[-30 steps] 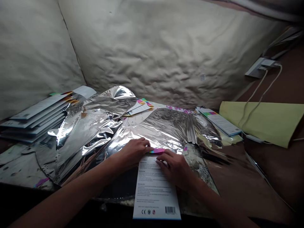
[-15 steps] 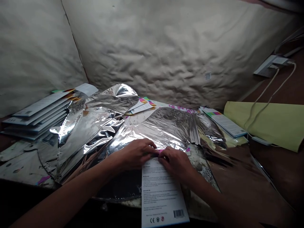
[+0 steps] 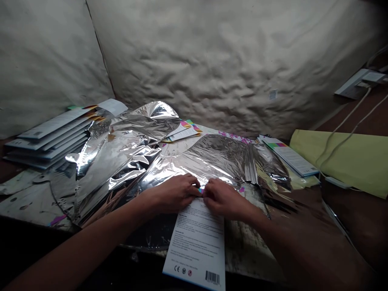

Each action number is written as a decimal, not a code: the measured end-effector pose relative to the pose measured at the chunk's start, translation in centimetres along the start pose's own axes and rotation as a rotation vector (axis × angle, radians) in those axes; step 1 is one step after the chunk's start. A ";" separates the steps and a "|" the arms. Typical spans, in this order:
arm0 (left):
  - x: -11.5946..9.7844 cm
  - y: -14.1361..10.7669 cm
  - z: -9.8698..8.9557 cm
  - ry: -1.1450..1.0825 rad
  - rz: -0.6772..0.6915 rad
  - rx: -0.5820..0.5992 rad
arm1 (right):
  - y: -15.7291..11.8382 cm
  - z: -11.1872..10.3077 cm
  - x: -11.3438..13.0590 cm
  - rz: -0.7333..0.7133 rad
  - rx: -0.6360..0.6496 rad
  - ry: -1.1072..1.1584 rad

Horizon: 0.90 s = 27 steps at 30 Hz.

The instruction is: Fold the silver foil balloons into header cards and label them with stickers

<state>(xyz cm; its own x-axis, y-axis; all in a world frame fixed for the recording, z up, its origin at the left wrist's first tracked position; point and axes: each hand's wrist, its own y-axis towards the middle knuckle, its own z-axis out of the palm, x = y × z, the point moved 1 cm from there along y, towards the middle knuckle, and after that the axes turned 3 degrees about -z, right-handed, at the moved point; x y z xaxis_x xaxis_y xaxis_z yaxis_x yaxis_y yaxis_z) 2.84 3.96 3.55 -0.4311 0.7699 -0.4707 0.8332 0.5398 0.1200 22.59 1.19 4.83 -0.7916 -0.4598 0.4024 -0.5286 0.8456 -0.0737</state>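
Note:
A white printed card sleeve [image 3: 197,242], with text, a barcode and small symbols at its lower end, projects over the table's front edge towards me. My left hand [image 3: 178,193] pinches its far end from the left, fingers bent. From the right, my right hand [image 3: 222,197] grips the same end with curled fingers. A small strip of pink and blue shows between the two hands. Both hands rest over crumpled silver foil [image 3: 182,167], which covers the middle of the table.
At the left stands a stack of similar white cards [image 3: 51,135]. A few more cards [image 3: 184,131] lie behind the foil, and others [image 3: 289,155] at the right. Beyond those are a yellow sheet [image 3: 348,157], white cables [image 3: 345,117] and a power socket [image 3: 359,84].
The card's near end has swung to the left, so it now slants. Both hands stay at its far end, the right hand's fingers a little more curled.

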 end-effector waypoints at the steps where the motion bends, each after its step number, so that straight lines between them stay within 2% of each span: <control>1: 0.0 0.0 0.0 -0.007 -0.003 0.004 | 0.3 0.0 -0.5 0.035 0.054 0.091; 3: 0.2 -0.1 0.2 -0.018 -0.046 -0.031 | 0.5 0.2 -1.3 0.118 0.092 0.211; 6: 0.7 -0.2 0.7 0.017 -0.157 -0.125 | 0.1 0.5 -1.9 0.186 -0.045 0.151; 9: 0.7 -0.4 1.0 0.027 -0.212 -0.138 | -0.7 1.0 -2.1 0.189 -0.134 0.116; 13: -0.2 -0.5 0.7 -0.074 -0.240 -0.113 | -1.1 1.5 -2.7 0.220 -0.058 0.304; 17: -0.2 -0.3 0.7 -0.096 -0.303 -0.123 | -1.0 1.6 -3.0 0.225 -0.001 0.383; 22: 0.4 0.1 1.4 -0.007 -0.386 -0.137 | -1.8 1.1 -2.1 0.194 -0.118 0.271; 27: 0.3 0.3 1.7 0.058 -0.477 -0.140 | -2.5 0.8 -1.7 0.183 -0.084 0.244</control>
<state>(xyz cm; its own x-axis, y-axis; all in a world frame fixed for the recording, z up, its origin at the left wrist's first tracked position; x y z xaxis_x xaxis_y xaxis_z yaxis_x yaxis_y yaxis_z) 3.55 3.77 1.93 -0.7745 0.4414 -0.4530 0.4855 0.8740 0.0215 25.01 -0.34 3.58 -0.7686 -0.2282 0.5976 -0.3492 0.9324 -0.0932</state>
